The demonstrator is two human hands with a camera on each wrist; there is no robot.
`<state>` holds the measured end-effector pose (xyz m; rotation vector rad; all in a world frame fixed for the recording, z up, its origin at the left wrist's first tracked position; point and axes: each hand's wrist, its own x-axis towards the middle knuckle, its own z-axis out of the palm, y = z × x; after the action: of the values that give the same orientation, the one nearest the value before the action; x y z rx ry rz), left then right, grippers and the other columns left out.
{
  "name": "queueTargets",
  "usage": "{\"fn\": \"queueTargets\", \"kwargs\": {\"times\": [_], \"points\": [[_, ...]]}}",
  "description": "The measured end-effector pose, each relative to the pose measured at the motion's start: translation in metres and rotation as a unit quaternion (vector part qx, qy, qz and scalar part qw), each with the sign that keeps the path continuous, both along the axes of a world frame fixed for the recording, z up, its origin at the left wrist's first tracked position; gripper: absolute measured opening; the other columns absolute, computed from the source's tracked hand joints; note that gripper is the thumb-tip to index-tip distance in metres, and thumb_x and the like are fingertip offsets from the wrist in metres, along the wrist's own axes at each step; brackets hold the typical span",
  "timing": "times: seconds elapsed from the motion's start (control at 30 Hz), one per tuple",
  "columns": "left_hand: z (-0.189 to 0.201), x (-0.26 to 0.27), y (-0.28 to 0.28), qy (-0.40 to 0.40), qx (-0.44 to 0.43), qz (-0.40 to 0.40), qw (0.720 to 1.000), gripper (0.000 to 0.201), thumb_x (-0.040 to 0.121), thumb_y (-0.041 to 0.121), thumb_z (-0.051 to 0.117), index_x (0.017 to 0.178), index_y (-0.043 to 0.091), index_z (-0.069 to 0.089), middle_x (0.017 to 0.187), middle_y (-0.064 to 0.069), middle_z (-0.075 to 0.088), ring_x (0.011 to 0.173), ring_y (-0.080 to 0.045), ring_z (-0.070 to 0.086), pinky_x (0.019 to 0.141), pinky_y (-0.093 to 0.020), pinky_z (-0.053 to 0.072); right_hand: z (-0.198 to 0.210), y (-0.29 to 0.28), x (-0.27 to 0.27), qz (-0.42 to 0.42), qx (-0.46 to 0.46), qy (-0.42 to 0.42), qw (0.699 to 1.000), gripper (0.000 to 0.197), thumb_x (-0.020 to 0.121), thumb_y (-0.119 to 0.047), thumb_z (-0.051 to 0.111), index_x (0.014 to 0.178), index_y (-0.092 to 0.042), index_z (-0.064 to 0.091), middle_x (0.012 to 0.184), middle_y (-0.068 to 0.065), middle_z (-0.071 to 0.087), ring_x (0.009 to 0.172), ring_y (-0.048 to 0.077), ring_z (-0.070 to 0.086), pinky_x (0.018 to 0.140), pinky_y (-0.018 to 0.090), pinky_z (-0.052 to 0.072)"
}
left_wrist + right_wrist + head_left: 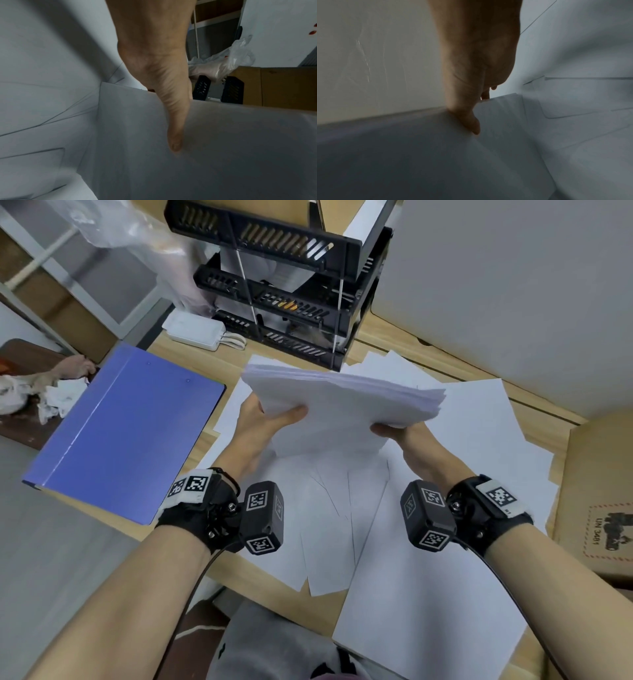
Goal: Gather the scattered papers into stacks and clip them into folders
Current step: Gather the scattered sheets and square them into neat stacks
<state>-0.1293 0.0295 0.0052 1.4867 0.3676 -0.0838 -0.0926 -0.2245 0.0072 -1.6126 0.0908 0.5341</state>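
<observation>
Both grips hold one thick paper stack [346,402] up off the counter [191,450]: left hand [263,419] w/ thumb pressed flat on top of the stack's near-left edge, fingers hidden beneath; right hand [407,440] at the near-right corner, thumb on top, fingers under. Left wrist view shows that thumb [173,121] lying along the top sheet [214,148]; right wrist view shows the other thumb [471,121] clamped over the stack's edge [419,155], both blurred.

Largest to smallest, rest of scene:
- Wooden counter, light tone, carrying everything below.
- Loose sheets [428,594] fanned and overlapping across the counter's middle and right, directly under the raised stack; some hang over the near edge.
- Blue folder [130,433], shut, lying flat at left, tilted, its near corner past the counter edge; apart from the stack.
- Black tiered tray rack [291,289] at the back, behind the stack, w/ paper in its middle tier.
- Cardboard box [599,501] at far right, printed label on its face, touching the sheets' right edge.
- White power strip [195,332] just left of the rack's base.
- Wrist cams [262,517] strapped on both forearms, w/ square marker tags.
</observation>
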Motion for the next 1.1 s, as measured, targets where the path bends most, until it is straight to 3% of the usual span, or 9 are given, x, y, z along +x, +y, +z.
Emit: {"fn": "queueTargets", "kwargs": {"times": [0.07,0.13,0.3,0.47,0.6,0.77,0.9,1.0,1.1], "points": [[0.002,0.002,-0.002,0.001,-0.001,-0.008,1.0,0.067,0.062,0.033,0.088,0.122,0.019,0.062,0.114,0.001,0.071,0.109,-0.018,0.066,0.096,-0.042,0.052,0.004,0.0,0.001,-0.003,0.007,-0.018,1.0,0.043,0.085,0.0,0.066,0.111,-0.035,0.063,0.119,-0.01,0.067,0.113,0.007,0.059,0.099,0.028,0.042],[0.002,0.004,-0.005,0.004,-0.001,-0.008,1.0,0.063,0.065,0.032,0.087,0.121,0.021,0.063,0.115,0.002,0.071,0.109,-0.017,0.066,0.096,-0.04,0.052,0.005,0.002,0.002,0.009,0.01,-0.019,1.0,0.04,0.087,-0.007,0.066,0.116,-0.034,0.06,0.124,-0.006,0.065,0.118,0.012,0.057,0.101,0.03,0.042],[-0.006,0.002,-0.004,0.014,-0.016,-0.014,1.0,0.047,0.088,0.018,0.071,0.132,0.015,0.054,0.126,-0.001,0.066,0.116,-0.016,0.062,0.098,-0.033,0.05,0.005,-0.003,0.007,0.006,-0.005,0.016,1.0,0.032,0.097,-0.02,0.056,0.128,-0.016,0.06,0.124,-0.006,0.066,0.118,0.012,0.059,0.104,0.031,0.042],[-0.006,0.01,-0.011,0.038,0.074,-0.019,0.996,0.035,0.097,0.017,0.055,0.132,0.017,0.054,0.128,-0.001,0.064,0.117,-0.018,0.06,0.104,-0.042,0.046,0.024,0.007,0.017,0.076,-0.056,0.017,0.995,0.031,0.103,-0.026,0.042,0.13,-0.017,0.057,0.125,-0.004,0.065,0.113,0.013,0.063,0.097,0.033,0.048],[0.022,0.024,-0.01,0.003,0.033,0.03,0.999,0.032,0.095,0.005,0.048,0.121,0.021,0.058,0.122,-0.001,0.067,0.11,-0.014,0.064,0.092,-0.028,0.053,0.055,0.015,0.027,0.051,-0.024,0.006,0.998,0.029,0.102,-0.03,0.045,0.125,-0.019,0.058,0.115,-0.007,0.07,0.099,0.008,0.069,0.074,0.019,0.054],[0.015,0.019,0.001,0.082,0.04,-0.043,0.995,0.032,0.097,0.007,0.048,0.125,0.019,0.057,0.117,0.002,0.067,0.103,-0.012,0.064,0.083,-0.022,0.052,0.028,0.013,0.013,0.048,-0.01,0.071,0.996,0.032,0.098,-0.015,0.054,0.129,-0.007,0.055,0.118,0.007,0.069,0.101,0.021,0.07,0.087,0.034,0.057],[-0.015,0.0,0.019,0.204,0.108,-0.11,0.967,0.014,0.1,0.018,0.049,0.097,0.022,0.061,0.079,0.01,0.062,0.074,-0.009,0.055,0.059,-0.017,0.042,-0.035,0.013,-0.016,-0.011,-0.074,0.182,0.98,0.04,0.095,-0.007,0.052,0.134,0.004,0.049,0.119,0.016,0.066,0.102,0.032,0.065,0.094,0.045,0.051],[-0.047,-0.013,0.044,0.236,0.151,-0.087,0.956,0.026,0.098,0.015,0.049,0.121,0.018,0.059,0.112,0.0,0.06,0.096,-0.014,0.056,0.079,-0.021,0.049,-0.065,0.02,-0.037,-0.033,-0.105,0.216,0.97,0.03,0.096,-0.004,0.05,0.125,0.002,0.052,0.107,0.013,0.067,0.088,0.025,0.065,0.073,0.032,0.051],[-0.074,-0.011,0.069,0.241,0.237,-0.072,0.938,0.033,0.093,0.017,0.054,0.126,0.02,0.058,0.134,-0.001,0.052,0.122,-0.019,0.05,0.104,-0.035,0.042,-0.074,0.032,-0.047,-0.079,-0.135,0.227,0.961,0.017,0.096,-0.002,0.046,0.111,-0.005,0.053,0.086,0.009,0.061,0.068,0.018,0.057,0.054,0.025,0.044]]}}
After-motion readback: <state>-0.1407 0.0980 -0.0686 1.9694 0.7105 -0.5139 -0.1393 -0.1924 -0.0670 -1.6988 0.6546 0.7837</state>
